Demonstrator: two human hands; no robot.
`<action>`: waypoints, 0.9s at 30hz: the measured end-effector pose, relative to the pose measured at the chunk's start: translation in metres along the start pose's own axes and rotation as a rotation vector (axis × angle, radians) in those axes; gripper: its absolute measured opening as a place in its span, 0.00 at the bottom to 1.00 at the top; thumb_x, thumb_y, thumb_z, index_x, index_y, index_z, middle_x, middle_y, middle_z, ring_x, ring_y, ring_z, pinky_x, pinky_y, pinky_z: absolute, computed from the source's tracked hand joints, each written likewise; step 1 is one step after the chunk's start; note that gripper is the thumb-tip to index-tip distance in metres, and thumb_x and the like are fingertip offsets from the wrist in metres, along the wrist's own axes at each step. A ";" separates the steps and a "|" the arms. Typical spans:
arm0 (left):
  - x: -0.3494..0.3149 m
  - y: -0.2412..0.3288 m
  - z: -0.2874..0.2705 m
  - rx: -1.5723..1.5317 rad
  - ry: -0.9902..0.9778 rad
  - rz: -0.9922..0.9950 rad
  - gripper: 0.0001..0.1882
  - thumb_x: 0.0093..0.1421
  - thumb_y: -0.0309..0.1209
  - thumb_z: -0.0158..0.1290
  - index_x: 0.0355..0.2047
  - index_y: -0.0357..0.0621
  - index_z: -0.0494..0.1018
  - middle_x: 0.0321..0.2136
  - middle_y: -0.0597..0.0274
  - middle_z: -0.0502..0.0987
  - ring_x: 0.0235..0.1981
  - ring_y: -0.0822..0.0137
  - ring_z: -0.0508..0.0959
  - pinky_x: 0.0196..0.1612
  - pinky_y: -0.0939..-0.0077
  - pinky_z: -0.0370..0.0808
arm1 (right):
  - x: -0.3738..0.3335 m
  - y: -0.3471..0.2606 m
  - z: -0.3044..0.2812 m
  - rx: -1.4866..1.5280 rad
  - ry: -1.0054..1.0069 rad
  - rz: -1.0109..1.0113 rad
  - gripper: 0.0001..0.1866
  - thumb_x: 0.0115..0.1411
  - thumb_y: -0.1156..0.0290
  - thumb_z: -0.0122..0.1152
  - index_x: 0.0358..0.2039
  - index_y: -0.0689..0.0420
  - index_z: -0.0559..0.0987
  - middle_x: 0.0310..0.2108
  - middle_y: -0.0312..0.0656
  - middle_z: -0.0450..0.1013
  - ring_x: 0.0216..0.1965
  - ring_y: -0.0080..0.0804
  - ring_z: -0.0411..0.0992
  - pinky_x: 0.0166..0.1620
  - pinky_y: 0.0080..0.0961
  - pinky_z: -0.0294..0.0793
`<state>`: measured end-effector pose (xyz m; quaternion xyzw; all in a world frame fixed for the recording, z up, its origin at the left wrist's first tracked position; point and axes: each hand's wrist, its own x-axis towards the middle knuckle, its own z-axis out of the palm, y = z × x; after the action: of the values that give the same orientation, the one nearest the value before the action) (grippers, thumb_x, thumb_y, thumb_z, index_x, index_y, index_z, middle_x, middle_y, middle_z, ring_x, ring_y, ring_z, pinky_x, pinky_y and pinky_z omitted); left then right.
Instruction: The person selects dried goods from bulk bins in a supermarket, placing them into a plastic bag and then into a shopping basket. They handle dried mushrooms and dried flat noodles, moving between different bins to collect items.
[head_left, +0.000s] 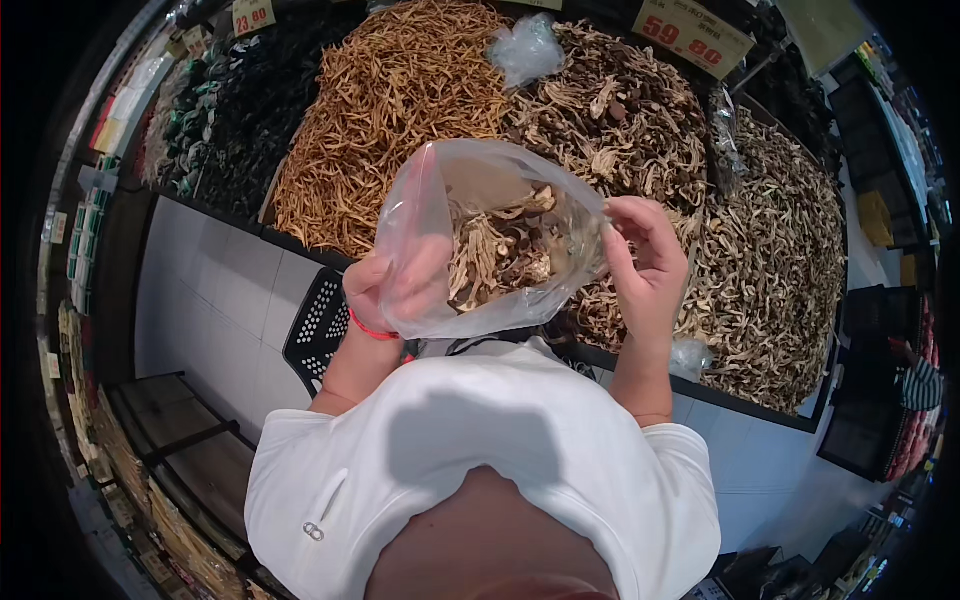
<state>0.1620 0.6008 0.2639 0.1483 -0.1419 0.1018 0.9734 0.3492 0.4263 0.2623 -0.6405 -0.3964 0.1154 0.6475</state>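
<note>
A clear plastic bag (490, 325) hangs open between my hands, its mouth facing up. Inside lie pale and dark brown dried mushrooms (500, 245). My left hand (375, 290) grips the bag's left rim, with part of the fingers behind the film and a red band at the wrist. On the other side my right hand (645, 260) pinches the right rim between thumb and fingers. Directly beyond the bag is a heap of similar brown dried mushrooms (625, 130).
Orange-brown dried strips (390, 110) fill the bin at far left of the bag. Lighter sliced dried mushrooms (765, 270) lie to the right. A crumpled plastic bag (527, 50) rests between heaps; a price sign (693, 38) stands behind. A black perforated basket (315, 325) is below my left hand.
</note>
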 end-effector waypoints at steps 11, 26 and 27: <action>-0.035 0.010 0.005 0.009 -0.021 0.064 0.42 0.56 0.30 0.50 0.66 0.60 0.39 0.21 0.63 0.61 0.12 0.76 0.60 0.11 0.84 0.60 | -0.012 -0.013 -0.002 0.410 -0.382 0.208 0.06 0.55 0.74 0.59 0.33 0.62 0.75 0.27 0.34 0.72 0.27 0.14 0.66 0.29 0.13 0.63; -0.067 0.009 0.034 0.127 0.158 0.214 0.49 0.55 0.24 0.51 0.66 0.65 0.32 0.19 0.62 0.62 0.10 0.76 0.60 0.12 0.84 0.63 | 0.026 0.024 -0.011 -0.013 0.119 0.191 0.13 0.54 0.73 0.62 0.40 0.62 0.75 0.33 0.36 0.71 0.32 0.21 0.70 0.38 0.17 0.69; -0.068 0.011 0.034 0.138 0.164 0.201 0.48 0.55 0.25 0.50 0.66 0.65 0.32 0.19 0.62 0.62 0.10 0.76 0.60 0.12 0.84 0.61 | 0.026 0.032 -0.027 -0.298 0.203 0.169 0.14 0.54 0.73 0.62 0.41 0.61 0.74 0.35 0.37 0.71 0.35 0.23 0.70 0.40 0.18 0.69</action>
<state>0.0867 0.5901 0.2771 0.1912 -0.0688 0.2203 0.9540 0.3952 0.4283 0.2461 -0.7686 -0.2867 0.0441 0.5702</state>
